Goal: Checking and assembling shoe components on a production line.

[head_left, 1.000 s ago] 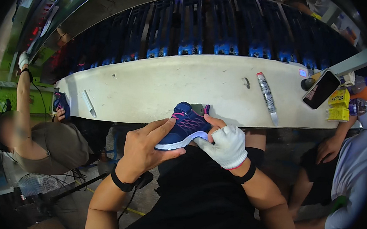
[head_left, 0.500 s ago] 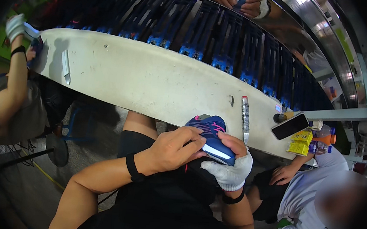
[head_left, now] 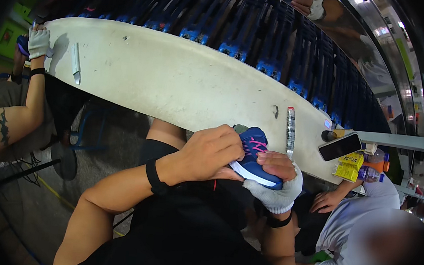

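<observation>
Between my two hands, over my lap at the table's front edge, is a navy blue shoe (head_left: 253, 154) with pink laces and a white sole. My bare left hand (head_left: 212, 155) is closed on its left side, fingertips pressed along the upper near the sole. My right hand (head_left: 279, 181), in a white glove that leaves the thumb and some fingertips bare, grips the shoe's right end, thumb on top. The shoe hides part of the right hand's fingers. Just beyond lies a knife-like tool (head_left: 290, 132) with a wrapped, red-tipped handle.
A pale worktable (head_left: 166, 78) runs along a blue slatted conveyor (head_left: 200, 30). To the right lie a phone (head_left: 340, 146), yellow boxes (head_left: 349, 164) and bottles (head_left: 373, 164). Another blade (head_left: 76, 62) lies at left by a co-worker's gloved hand (head_left: 40, 42). Another person (head_left: 360, 221) sits at right.
The shoe has turned in my hands, showing more of its laces, and my left hand has shifted up and right. The co-worker's gloved hand at left has come down to the table.
</observation>
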Available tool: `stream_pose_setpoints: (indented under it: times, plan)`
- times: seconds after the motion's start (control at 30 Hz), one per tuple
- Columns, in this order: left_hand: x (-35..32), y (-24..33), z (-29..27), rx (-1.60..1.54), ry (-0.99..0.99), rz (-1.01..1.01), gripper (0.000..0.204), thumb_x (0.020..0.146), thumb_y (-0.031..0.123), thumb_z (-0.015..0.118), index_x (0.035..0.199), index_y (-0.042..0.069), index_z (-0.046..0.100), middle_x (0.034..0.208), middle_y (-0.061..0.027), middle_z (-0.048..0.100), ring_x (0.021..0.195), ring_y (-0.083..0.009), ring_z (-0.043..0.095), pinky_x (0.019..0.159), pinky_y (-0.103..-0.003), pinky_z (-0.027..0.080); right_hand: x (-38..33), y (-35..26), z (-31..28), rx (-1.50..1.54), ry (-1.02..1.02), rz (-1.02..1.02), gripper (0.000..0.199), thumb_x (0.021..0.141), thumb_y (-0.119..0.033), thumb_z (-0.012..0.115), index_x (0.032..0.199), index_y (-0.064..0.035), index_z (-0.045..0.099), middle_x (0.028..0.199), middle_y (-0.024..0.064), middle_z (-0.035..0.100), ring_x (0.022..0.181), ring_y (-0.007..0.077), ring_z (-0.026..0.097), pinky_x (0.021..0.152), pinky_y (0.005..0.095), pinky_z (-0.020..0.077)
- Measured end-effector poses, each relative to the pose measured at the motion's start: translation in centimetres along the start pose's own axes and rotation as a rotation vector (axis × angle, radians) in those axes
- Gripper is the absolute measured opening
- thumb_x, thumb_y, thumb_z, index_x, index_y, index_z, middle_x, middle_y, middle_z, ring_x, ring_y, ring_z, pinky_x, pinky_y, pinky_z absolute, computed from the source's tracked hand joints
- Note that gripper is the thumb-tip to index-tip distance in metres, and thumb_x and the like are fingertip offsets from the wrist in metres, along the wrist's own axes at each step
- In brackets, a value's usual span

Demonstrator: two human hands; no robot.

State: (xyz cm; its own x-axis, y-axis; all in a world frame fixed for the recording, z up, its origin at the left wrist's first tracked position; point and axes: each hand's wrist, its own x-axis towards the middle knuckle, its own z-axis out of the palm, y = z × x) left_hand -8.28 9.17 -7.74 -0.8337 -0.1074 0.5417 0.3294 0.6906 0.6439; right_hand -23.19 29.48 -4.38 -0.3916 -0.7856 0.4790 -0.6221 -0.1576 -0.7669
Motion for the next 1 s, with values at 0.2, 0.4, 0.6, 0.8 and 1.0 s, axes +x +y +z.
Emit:
stream_pose_setpoints:
  times: [0.2, 0.4, 0.6, 0.8, 1.0]
  plan:
    - [-2.7, -3.1, -2.2, 0.227, -0.098, -0.088, 0.043, 0.088, 0.019, 0.087, 0.124, 0.004, 0.071, 0.126, -0.0144, 0.073, 0.117, -0.0377, 0.072, 0.095, -0.045, 0.062, -1.7, 1.6, 0.5, 0.143, 0.088, -0.033, 0.055, 0.077, -0.028, 0.104, 0.111, -0.0060, 0.066, 0.107, 0.0148, 0.079, 0.104, 0.0353, 0.079, 0.101, 0.0513, 0.0612]
    - [0.4, -0.2, -8.3, 0.173, -0.097, 0.091, 0.068, 0.084, 0.024, 0.091, 0.144, 0.003, 0.066, 0.141, -0.0181, 0.072, 0.126, -0.0405, 0.073, 0.101, -0.045, 0.063, -1.4, 3.6, 4.2, 0.782, 0.566, 0.461, 0.047, 0.115, -0.045, 0.059, 0.124, 0.0008, 0.066, 0.116, 0.0218, 0.076, 0.108, 0.0321, 0.074, 0.103, 0.0479, 0.0579]
    - [4.1, -0.1, -10.1, 0.060, -0.315, -0.196, 0.076, 0.081, 0.042, 0.095, 0.140, 0.004, 0.065, 0.115, -0.0222, 0.077, 0.102, -0.0433, 0.076, 0.087, -0.048, 0.061, 5.8, 2.0, 5.0, 0.428, -0.011, 0.091, 0.100, 0.079, -0.048, 0.099, 0.154, 0.0005, 0.056, 0.167, 0.0215, 0.052, 0.157, 0.0328, 0.048, 0.129, 0.0451, 0.0379]
    - [7.3, -0.3, -11.4, 0.170, -0.479, -0.341, 0.074, 0.080, 0.046, 0.094, 0.134, 0.004, 0.065, 0.092, -0.0226, 0.078, 0.087, -0.0476, 0.077, 0.079, -0.051, 0.061, 8.4, 2.5, 8.4, 0.587, 0.024, 0.141, 0.071, 0.095, -0.029, 0.084, 0.150, 0.0008, 0.052, 0.166, 0.0250, 0.051, 0.153, 0.0369, 0.051, 0.125, 0.0492, 0.0415]
    - [6.4, -3.0, -12.0, 0.150, -0.420, -0.464, 0.085, 0.068, 0.040, 0.103, 0.133, 0.000, 0.065, 0.099, -0.0270, 0.080, 0.095, -0.0485, 0.078, 0.085, -0.049, 0.063, 9.0, 5.7, 11.1, 1.314, 0.466, 0.077, 0.035, 0.110, -0.034, 0.065, 0.130, -0.0070, 0.055, 0.115, 0.0082, 0.059, 0.111, 0.0209, 0.060, 0.104, 0.0406, 0.0511]
